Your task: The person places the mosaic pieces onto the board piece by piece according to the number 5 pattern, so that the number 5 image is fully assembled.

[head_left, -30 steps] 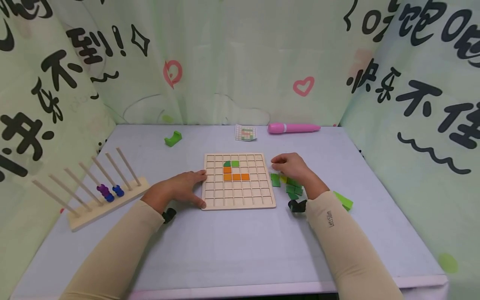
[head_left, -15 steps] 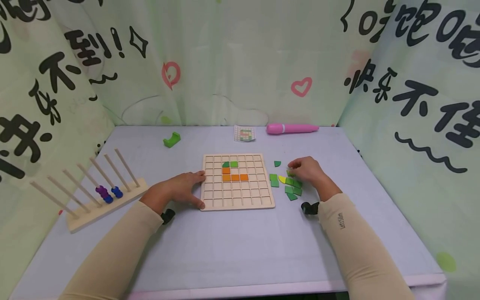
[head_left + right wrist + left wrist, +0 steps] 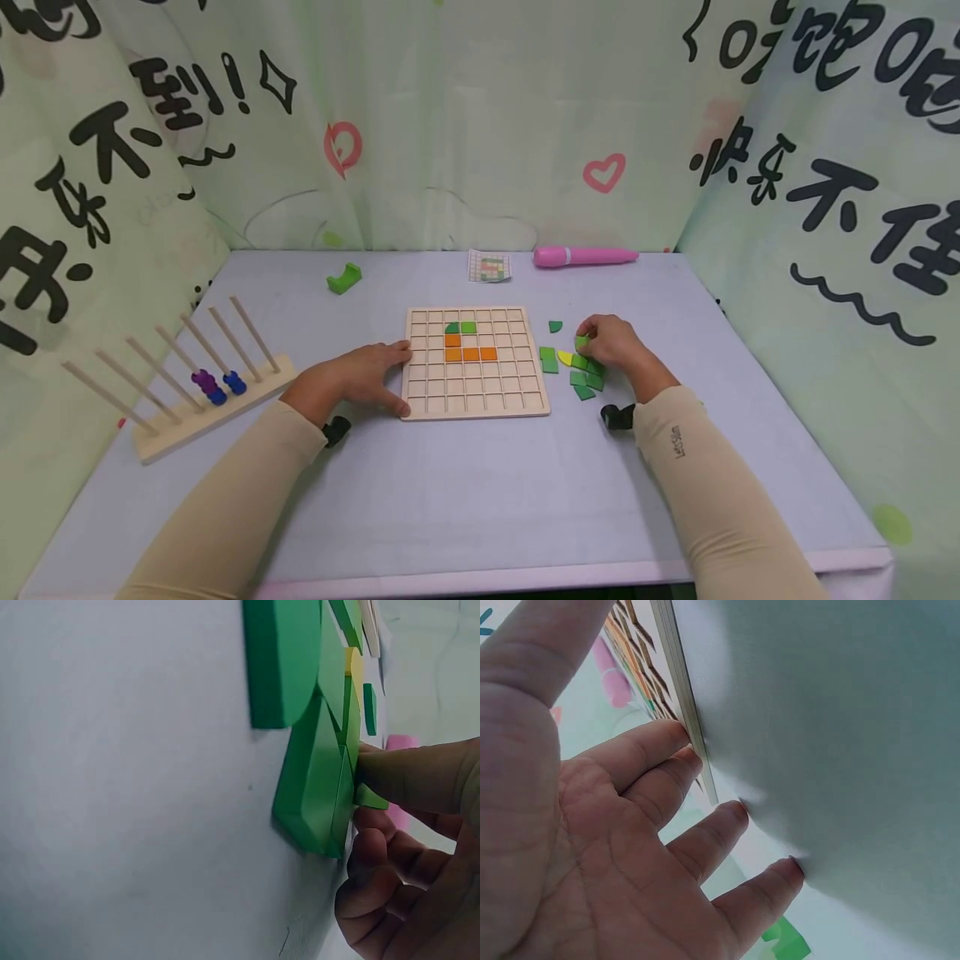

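Observation:
In the head view my left hand (image 3: 366,377) lies along the left side of a wooden grid board (image 3: 472,396), fingertips and thumb touching its edge. The left wrist view shows those fingers (image 3: 705,836) spread and fairly straight. Orange tiles (image 3: 470,355), a light green tile (image 3: 468,327) and a dark green rounded tile (image 3: 452,329) sit in the board's cells. To the right of the board, my right hand (image 3: 617,340) pinches a light green tile (image 3: 371,798) between thumb and fingers, beside a cluster of green tiles (image 3: 587,380) and a yellow one (image 3: 565,357).
A dark green tile (image 3: 555,326) lies alone right of the board. Behind are a printed pattern card (image 3: 489,267), a pink pen-shaped object (image 3: 585,257) and a green curved block (image 3: 344,279). A peg rack (image 3: 217,412) with purple and blue beads stands left.
My right hand has moved right, away from the board's edge to the tile cluster, and now pinches a light green tile. A dark green tile lies where it was. The left hand stays put.

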Demonstrator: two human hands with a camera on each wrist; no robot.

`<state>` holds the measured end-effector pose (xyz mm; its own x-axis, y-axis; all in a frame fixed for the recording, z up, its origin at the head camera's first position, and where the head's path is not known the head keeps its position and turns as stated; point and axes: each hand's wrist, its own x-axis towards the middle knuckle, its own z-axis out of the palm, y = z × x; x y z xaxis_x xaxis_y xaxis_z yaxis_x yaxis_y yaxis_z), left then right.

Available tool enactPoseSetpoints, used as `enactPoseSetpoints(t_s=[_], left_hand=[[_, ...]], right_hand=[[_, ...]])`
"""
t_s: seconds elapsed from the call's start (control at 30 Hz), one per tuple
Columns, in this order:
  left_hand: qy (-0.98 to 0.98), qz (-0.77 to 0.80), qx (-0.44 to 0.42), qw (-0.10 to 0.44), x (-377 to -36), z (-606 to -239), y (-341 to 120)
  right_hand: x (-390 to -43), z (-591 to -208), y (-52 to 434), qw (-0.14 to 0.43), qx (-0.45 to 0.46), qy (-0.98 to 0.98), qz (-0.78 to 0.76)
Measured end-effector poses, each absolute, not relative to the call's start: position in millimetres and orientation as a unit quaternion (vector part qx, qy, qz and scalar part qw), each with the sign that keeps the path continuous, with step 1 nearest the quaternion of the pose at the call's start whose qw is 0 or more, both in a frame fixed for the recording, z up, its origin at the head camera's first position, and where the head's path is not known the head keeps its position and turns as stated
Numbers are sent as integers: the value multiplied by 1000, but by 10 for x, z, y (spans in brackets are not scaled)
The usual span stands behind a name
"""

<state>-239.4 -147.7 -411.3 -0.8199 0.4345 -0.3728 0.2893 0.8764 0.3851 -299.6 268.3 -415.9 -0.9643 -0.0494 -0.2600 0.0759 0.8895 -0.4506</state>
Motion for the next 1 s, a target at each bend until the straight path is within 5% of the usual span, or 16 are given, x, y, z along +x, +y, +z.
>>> enactPoseSetpoints(t_s=[0.53, 1.0], left_hand=[[940, 161, 193, 231, -2388, -4104, -1474], [941, 157, 199, 224, -2384, -4120, -1471]], right_hand=[[-3007, -4136, 2568, 151, 25, 950, -273], [-3080, -4080, 1985, 144, -27, 923, -357]])
